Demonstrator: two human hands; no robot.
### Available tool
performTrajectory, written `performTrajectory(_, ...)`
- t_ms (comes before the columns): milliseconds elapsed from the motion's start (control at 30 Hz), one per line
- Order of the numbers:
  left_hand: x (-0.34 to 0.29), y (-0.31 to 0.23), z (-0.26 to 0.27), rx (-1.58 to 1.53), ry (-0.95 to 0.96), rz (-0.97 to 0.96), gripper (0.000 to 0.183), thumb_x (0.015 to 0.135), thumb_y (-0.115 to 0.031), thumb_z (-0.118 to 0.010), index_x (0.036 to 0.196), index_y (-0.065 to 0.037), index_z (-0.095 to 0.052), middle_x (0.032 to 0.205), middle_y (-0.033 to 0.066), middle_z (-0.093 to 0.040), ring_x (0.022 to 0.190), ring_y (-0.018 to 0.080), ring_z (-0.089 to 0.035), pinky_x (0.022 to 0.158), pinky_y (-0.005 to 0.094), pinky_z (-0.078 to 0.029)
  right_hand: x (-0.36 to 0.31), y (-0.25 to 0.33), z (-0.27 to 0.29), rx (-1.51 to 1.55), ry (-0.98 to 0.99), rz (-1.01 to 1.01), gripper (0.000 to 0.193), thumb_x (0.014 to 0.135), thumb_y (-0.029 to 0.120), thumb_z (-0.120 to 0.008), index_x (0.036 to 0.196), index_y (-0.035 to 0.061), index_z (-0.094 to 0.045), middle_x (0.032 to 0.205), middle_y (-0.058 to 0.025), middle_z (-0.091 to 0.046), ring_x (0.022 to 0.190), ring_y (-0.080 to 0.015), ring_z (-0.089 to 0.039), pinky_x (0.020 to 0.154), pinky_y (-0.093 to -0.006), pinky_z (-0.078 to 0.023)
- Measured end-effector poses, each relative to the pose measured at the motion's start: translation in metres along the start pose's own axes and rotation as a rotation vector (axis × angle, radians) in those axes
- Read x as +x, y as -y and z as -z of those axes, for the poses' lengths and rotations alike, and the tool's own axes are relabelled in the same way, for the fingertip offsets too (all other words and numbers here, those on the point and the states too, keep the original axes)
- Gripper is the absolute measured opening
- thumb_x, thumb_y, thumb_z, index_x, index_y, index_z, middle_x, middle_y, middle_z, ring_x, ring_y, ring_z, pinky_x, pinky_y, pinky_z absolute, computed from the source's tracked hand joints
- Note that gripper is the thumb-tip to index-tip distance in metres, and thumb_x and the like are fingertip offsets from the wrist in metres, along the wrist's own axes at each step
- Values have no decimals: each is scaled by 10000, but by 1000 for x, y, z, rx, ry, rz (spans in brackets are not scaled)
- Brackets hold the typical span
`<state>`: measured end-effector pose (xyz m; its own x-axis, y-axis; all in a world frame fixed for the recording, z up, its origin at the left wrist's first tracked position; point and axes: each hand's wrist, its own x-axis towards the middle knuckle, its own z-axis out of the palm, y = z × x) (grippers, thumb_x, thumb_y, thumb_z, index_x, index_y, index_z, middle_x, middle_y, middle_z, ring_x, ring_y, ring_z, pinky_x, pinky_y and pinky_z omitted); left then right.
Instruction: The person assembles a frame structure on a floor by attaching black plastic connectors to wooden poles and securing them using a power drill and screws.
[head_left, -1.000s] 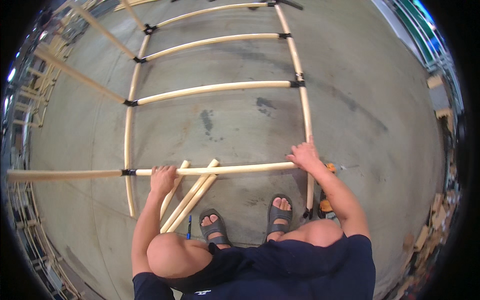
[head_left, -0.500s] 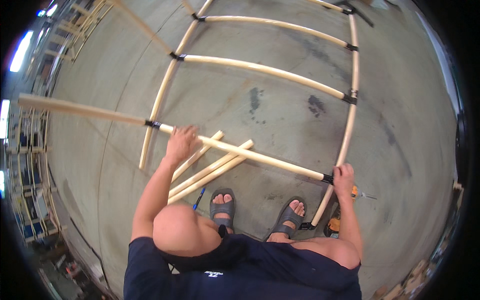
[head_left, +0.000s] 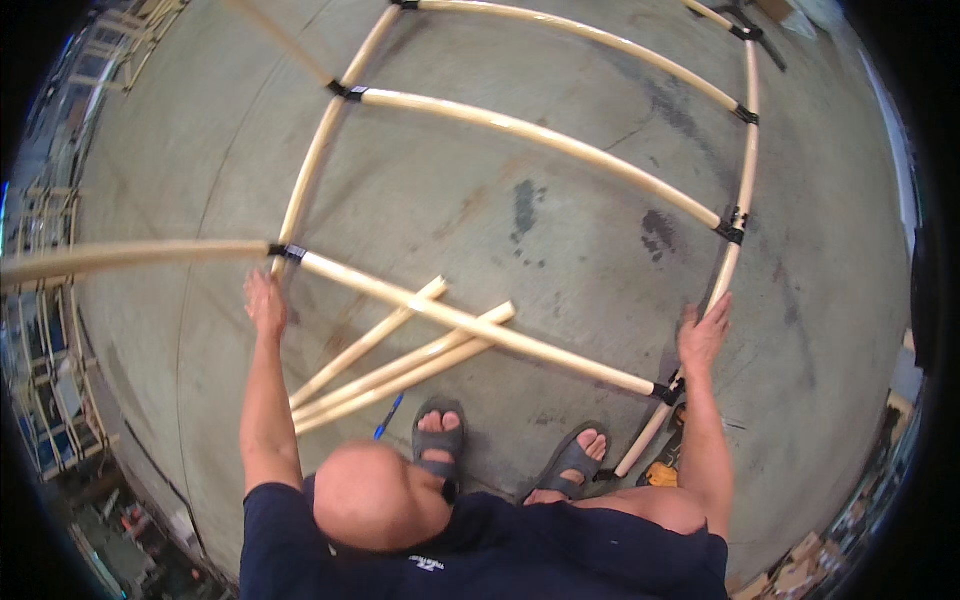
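A frame of pale cream pipes joined by black connectors lies before me. My left hand (head_left: pixel 265 303) is at the near end of its left rail (head_left: pixel 310 185), just below a corner connector (head_left: pixel 287 252), with fingers around the pipe. My right hand (head_left: pixel 704 335) grips the right rail (head_left: pixel 747 160) a little beyond the near right connector (head_left: pixel 668 392), thumb on the inner side. Between the two connectors runs the nearest crossbar (head_left: pixel 560 352). Another pipe (head_left: pixel 150 254) extends from the left connector toward the left, blurred.
Several loose pipes (head_left: pixel 370 350) lie on the concrete floor, partly under the nearest crossbar. A blue pen (head_left: pixel 390 415) rests near my left sandal (head_left: pixel 438 437). Beside my right forearm is a yellow-and-black power tool (head_left: pixel 660 474), partly hidden. Racks (head_left: pixel 50 380) stand at the far left.
My left hand has left the nearest crossbar and moved left onto the left rail. My right hand has shifted up along the right rail, away from the connector. The view has shifted.
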<state>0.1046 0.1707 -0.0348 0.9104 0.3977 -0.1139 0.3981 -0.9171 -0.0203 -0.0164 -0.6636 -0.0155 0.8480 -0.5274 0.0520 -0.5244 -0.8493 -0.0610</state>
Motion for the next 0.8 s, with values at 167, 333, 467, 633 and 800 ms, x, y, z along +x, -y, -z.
performTrajectory(167,5,-62,0,-175,142,155,579,1105,-447,-293,1620,-182,-312,1696,82,-261,1576,304,-188,1205,675,-173,6,-21,-1,25,34,-73,880,967,330,-662,1602,-25,-165,1610,-256,-328,1479,-421,-338,1242,-549,-234)
performTrajectory(333,24,-4,-17,-288,19,-55,550,1097,-434,-334,1523,-114,-471,1599,142,-412,1513,342,-305,1214,535,-254,21,7,-2,115,36,-122,831,965,257,-653,1605,6,-186,1555,-272,-401,1369,-448,-459,1160,-518,-364)
performTrajectory(467,11,-32,29,-206,120,40,498,1085,-408,-395,1264,-39,-676,1307,179,-639,1277,349,-549,1063,477,-435,32,16,6,130,191,-175,803,951,202,-649,1599,16,-212,1435,-305,-519,1197,-480,-589,1021,-511,-485)
performTrajectory(633,42,-4,21,-92,-48,-156,336,1050,-309,-490,1026,-66,-721,1147,146,-679,1052,363,-624,893,471,-510,79,9,-11,51,-52,-6,761,993,359,-608,1569,-26,-294,1513,-304,-443,1368,-454,-475,1138,-506,-393)
performTrajectory(800,42,-45,6,101,-114,-65,343,1022,-322,-467,1093,-72,-693,1050,186,-671,1039,411,-616,875,552,-487,105,-17,-36,102,132,-96,670,1032,315,-562,1539,-38,-303,1510,-312,-438,1380,-464,-454,1131,-506,-388)
